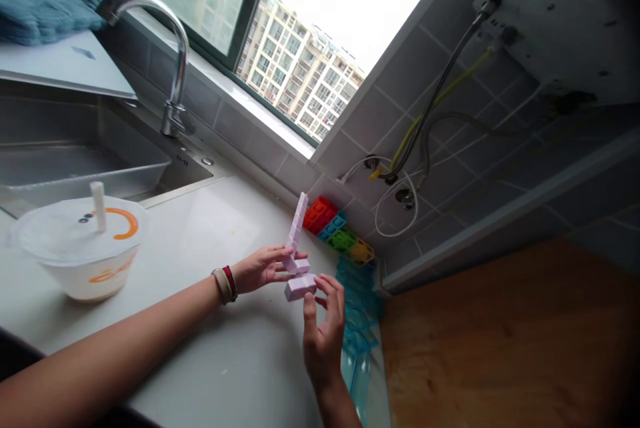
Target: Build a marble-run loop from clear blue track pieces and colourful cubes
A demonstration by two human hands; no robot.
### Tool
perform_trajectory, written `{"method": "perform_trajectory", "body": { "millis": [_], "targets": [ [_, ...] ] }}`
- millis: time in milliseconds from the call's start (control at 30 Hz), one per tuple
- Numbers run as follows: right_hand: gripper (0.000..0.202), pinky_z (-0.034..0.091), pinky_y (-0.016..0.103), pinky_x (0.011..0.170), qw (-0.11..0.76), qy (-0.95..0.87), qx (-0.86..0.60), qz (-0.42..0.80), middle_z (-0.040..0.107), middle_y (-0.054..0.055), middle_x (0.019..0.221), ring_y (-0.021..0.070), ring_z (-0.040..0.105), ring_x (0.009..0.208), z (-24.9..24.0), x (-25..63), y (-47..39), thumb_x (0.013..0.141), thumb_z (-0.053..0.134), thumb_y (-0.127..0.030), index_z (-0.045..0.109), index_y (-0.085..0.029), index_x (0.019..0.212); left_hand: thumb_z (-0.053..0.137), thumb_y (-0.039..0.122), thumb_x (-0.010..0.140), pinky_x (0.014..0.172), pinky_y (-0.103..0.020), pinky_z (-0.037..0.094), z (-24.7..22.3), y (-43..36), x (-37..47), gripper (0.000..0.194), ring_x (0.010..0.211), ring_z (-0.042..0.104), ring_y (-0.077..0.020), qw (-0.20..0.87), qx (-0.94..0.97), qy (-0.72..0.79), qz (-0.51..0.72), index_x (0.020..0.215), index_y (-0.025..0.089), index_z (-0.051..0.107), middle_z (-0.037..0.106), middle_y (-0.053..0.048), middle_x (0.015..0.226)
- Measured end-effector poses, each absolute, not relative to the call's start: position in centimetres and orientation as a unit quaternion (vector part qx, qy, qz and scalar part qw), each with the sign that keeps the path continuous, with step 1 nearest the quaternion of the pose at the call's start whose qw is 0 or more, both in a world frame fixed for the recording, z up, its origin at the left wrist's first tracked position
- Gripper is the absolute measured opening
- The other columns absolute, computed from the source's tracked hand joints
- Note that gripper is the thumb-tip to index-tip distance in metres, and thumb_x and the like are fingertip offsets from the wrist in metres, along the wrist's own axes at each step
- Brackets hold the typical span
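Observation:
Above the white counter, my two hands hold a pale pink jointed toy of small linked blocks (297, 223), which looks like a folding cube or snake puzzle. One long row of it points up and away, and shorter pieces bend off below. My left hand (265, 268), with bracelets at the wrist, grips the toy where the long row meets the middle piece. The nearer block (300, 287) is pinched at its right end by the thumb and fingers of my right hand (325, 321). Whether the near block joins the rest is hard to see.
A lidded plastic bowl with a straw (80, 248) stands on the counter (210, 368) at left. Behind it are a steel sink (145, 148) and faucet (180, 75). Colored plastic frames (333, 221) and clear blue plastic pieces (357, 321) lie along the right wall.

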State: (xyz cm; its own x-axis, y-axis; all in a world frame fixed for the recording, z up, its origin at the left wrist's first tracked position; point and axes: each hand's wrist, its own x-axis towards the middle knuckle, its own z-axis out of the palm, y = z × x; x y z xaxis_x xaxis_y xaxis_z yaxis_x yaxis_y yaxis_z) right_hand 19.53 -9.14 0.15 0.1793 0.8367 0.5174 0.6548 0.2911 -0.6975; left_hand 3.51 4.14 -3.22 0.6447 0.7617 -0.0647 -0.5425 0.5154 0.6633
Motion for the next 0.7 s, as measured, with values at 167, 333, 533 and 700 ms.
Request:
{"method": "perform_trajectory", "body": {
  "millis": [167, 333, 533, 700],
  "targets": [
    [0.057, 0.047, 0.046, 0.106, 0.641, -0.383, -0.605, 0.277, 0.052, 0.013, 0.148, 0.0313, 0.05, 0.138, -3.0, 20.3, -8.7, 0.096, 0.053, -0.06, 0.054, -0.024, 0.14, 0.084, 0.029, 0.08, 0.093, -0.04, 0.06, -3.4, 3.6, 3.6, 0.041, 0.111, 0.073, -0.0288, 0.862, 0.343, 0.179, 0.327, 0.115, 0.012, 0.071, 0.066, -0.018, 0.138],
    [0.07, 0.057, 0.046, 0.089, 0.623, -0.228, -0.485, 0.569, 0.064, 0.013, 0.135, 0.0328, 0.066, 0.118, -4.1, 19.9, -8.8, 0.09, 0.052, -0.076, 0.054, -0.025, 0.139, 0.086, 0.032, 0.076, 0.076, -0.036, 0.063, -3.7, 3.1, 3.8, 0.045, 0.095, 0.074, -0.0252, 0.857, 0.392, 0.197, 0.269, 0.114, 0.01, 0.074, 0.074, -0.019, 0.121],
    [0.064, 0.053, 0.039, 0.094, 0.646, -0.324, -0.5, 0.477, 0.072, 0.011, 0.121, 0.03, 0.066, 0.113, -5.8, 17.2, -10.4, 0.082, 0.071, -0.071, 0.066, -0.024, 0.125, 0.089, 0.038, 0.073, 0.063, -0.024, 0.056, -4.4, 3.0, 4.1, 0.048, 0.083, 0.071, -0.0187, 0.814, 0.463, 0.249, 0.248, 0.112, 0.013, 0.075, 0.076, -0.015, 0.106],
    [0.056, 0.053, 0.033, 0.072, 0.634, -0.314, -0.483, 0.516, 0.072, 0.006, 0.086, 0.0242, 0.067, 0.078, -5.9, 17.3, -10.5, 0.083, 0.069, -0.071, 0.069, -0.019, 0.105, 0.086, 0.05, 0.074, 0.054, -0.02, 0.044, -5.3, 3.2, 4.7, 0.052, 0.068, 0.061, -0.0133, 0.742, 0.569, 0.287, 0.208, 0.108, 0.012, 0.076, 0.07, -0.006, 0.084]
  ]
}}
